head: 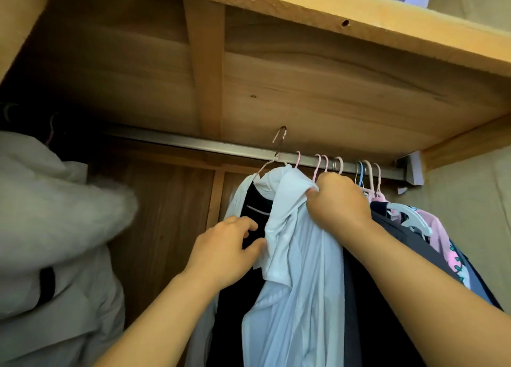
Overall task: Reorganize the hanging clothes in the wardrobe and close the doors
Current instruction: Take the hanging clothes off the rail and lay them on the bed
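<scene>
Right hand (338, 201): we raise it just under the rail (193, 142), forearm running up from the lower right, knuckles toward us. Its fingers (313, 194) are curled and clamped on a bunched fold at the shoulder of the white shirt (298, 256).

Left hand (225, 252): we reach it in from below, lower than the right, palm turned toward the clothes. Its fingers are apart and loosely bent, the thumb touching the shirt's left edge; we cannot tell whether it pinches the cloth.

White shirt: hangs with its long axis vertical, collar up, near the right end of the rail, draped over a dark garment (255, 201) on a wire hanger (272, 159). The wire hanger's hook stands tilted above the rail, near the shelf underside.

Rail: runs horizontally under the wooden shelf (331, 96). Pink hangers (320, 165) crowd its right end, carrying dark and pink clothes (431, 228).

Pale fluffy coat (55, 214): hangs at the left end, well apart from the shirt.
</scene>
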The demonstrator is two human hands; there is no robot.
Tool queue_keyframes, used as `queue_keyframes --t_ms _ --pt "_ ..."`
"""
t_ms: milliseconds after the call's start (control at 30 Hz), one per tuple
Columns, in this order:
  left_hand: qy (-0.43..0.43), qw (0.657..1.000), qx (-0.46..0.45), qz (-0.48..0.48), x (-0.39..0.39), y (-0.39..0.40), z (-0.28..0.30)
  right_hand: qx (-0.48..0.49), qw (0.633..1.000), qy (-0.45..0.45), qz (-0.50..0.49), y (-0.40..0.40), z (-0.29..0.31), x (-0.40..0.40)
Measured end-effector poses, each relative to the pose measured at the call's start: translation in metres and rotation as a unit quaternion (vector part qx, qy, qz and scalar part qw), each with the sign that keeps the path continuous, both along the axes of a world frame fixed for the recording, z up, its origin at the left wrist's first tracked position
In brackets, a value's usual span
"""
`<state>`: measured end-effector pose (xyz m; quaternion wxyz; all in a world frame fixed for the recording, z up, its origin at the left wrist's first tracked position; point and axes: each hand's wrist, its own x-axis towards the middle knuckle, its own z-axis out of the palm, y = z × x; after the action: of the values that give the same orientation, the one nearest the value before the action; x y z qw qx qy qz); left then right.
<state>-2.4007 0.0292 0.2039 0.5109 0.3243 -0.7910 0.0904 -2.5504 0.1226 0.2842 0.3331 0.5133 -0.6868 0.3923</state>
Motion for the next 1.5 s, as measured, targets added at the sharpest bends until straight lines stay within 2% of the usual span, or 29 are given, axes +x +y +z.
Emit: queue_keyframes --t_ms 300,500,667,767,833,900,1000,1167,1400,1433,1500 --pt "0.070 0.997 -0.006 0.012 0.000 0.018 -0.008 -0.040 0.997 0.025 0.058 0.046 -0.048 -0.033" --pt "0.094 0.994 0.005 0.058 0.009 0.052 -0.023 -0.050 0.979 0.003 0.198 0.099 -0.088 -0.063" --pt "0.090 0.989 0.002 0.117 0.030 0.081 -0.039 -0.038 0.946 -0.044 0.318 0.146 -0.117 -0.085" --pt "0.036 0.980 0.032 0.195 0.048 0.107 -0.045 -0.024 0.924 -0.075 0.374 0.174 -0.131 -0.095" --pt "0.000 0.978 0.043 0.204 0.061 0.130 -0.048 -0.015 0.907 -0.100 0.408 0.192 -0.141 -0.102" --pt "-0.001 0.983 0.045 0.177 0.073 0.158 -0.054 0.010 0.892 -0.116 0.436 0.205 -0.150 -0.110" --pt "-0.015 0.979 0.078 0.185 0.088 0.206 -0.075 0.113 0.860 -0.181 0.464 0.214 -0.162 -0.120" --pt "-0.028 0.949 0.070 0.306 0.105 0.283 -0.132 0.202 0.868 -0.191 0.410 0.201 -0.200 -0.112" --pt "-0.001 0.905 0.134 0.404 0.149 0.378 -0.207 0.262 0.745 -0.256 0.558 0.233 -0.261 -0.033" --pt "0.001 0.902 0.131 0.411 0.155 0.392 -0.216 0.270 0.740 -0.248 0.565 0.235 -0.270 -0.024" --pt "-0.002 0.892 0.129 0.433 0.168 0.420 -0.236 0.269 0.754 -0.219 0.559 0.237 -0.288 -0.005"
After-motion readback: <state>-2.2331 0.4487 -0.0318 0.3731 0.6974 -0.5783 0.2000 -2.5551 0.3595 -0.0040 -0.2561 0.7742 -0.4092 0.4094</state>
